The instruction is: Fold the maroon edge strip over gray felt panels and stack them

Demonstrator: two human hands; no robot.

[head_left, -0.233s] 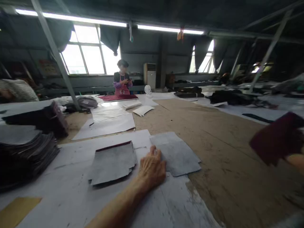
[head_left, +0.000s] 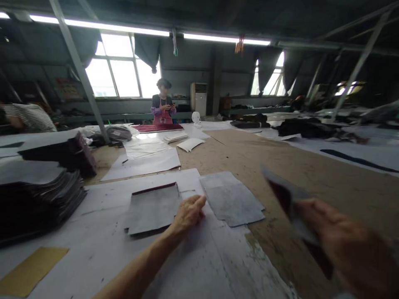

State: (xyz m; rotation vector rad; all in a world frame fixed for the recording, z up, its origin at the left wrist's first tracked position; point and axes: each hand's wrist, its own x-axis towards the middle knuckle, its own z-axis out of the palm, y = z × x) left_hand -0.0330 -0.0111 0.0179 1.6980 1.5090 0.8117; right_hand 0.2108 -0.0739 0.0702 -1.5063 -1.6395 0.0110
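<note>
My right hand [head_left: 339, 234], blurred by motion, grips a fabric piece [head_left: 285, 195] above the brown table surface; one face is grey, the other maroon. Left of it, a grey fabric piece [head_left: 232, 199] with notched lower corners lies flat. My left hand [head_left: 190, 209] hovers over the white paper beside that piece, fingers curled together with nothing showing in them. By its wrist sits a small stack of grey fabric pieces [head_left: 152, 209] with a maroon edge along the top; the forearm partly covers its lower right corner.
Tall stacks of dark fabric pieces [head_left: 40, 199] stand at the left. A tan card [head_left: 33, 270] lies at the near left. White sheets [head_left: 146, 162], a small white fan [head_left: 196, 118] and dark cloth [head_left: 304, 128] are farther off. Beyond the table stands a person in a pink apron [head_left: 162, 112].
My left hand has come off the flat grey piece and drawn left, its fingers curling. My right hand has swung inward from the right edge with the fabric piece, turning it nearly edge-on.
</note>
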